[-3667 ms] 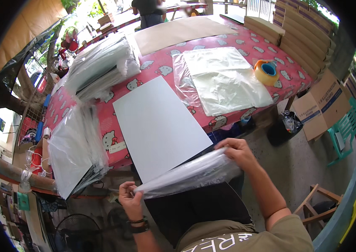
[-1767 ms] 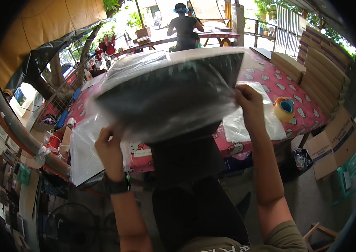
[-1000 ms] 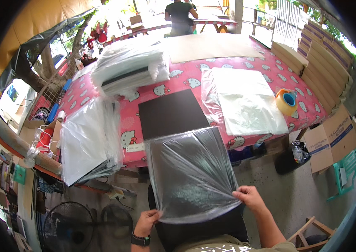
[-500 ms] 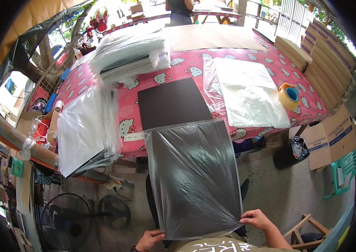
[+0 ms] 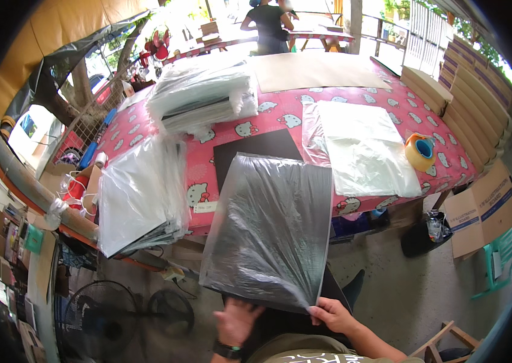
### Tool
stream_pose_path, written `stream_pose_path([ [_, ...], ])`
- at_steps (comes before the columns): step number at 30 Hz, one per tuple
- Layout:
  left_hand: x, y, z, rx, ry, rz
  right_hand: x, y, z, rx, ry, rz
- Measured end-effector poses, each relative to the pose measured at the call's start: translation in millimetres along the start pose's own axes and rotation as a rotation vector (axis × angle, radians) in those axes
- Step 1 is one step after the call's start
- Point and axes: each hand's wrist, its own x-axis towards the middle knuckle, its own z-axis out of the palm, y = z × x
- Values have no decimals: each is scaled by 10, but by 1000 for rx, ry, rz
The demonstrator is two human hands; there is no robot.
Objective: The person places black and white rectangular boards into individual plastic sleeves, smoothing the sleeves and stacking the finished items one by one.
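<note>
A black board in a clear plastic bag (image 5: 268,224) is tilted out over the front edge of the table. My right hand (image 5: 331,316) pinches its near right corner, where the plastic is drawn into creases. Close below the bag's near left edge is my left hand (image 5: 236,323), slightly blurred, its fingers spread and its grip off the plastic. Partly covered by the bagged board, a bare black board (image 5: 259,145) lies on the table. To the right rests a stack of empty clear plastic bags (image 5: 368,148).
Bagged boards are piled at the table's left (image 5: 141,193) and far left (image 5: 201,97). A tape roll (image 5: 419,152) sits on the pink tablecloth (image 5: 207,172). Cartons (image 5: 473,115) line the right side. A black fan (image 5: 102,317) stands below left. Another person (image 5: 270,27) stands behind.
My left hand has let go of the bag's near left corner and moved right. The bagged board has shifted forward and turned, while my right hand, still pinching its corner, has moved left.
</note>
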Motion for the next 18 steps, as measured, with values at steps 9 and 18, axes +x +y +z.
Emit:
stream_pose_path([
  [9,300,-242,329,373,254,79,106,-268,411,-286,-18,-115],
  [18,557,221,265,1012,259,614,350,-579,667,-209,-136,-313],
])
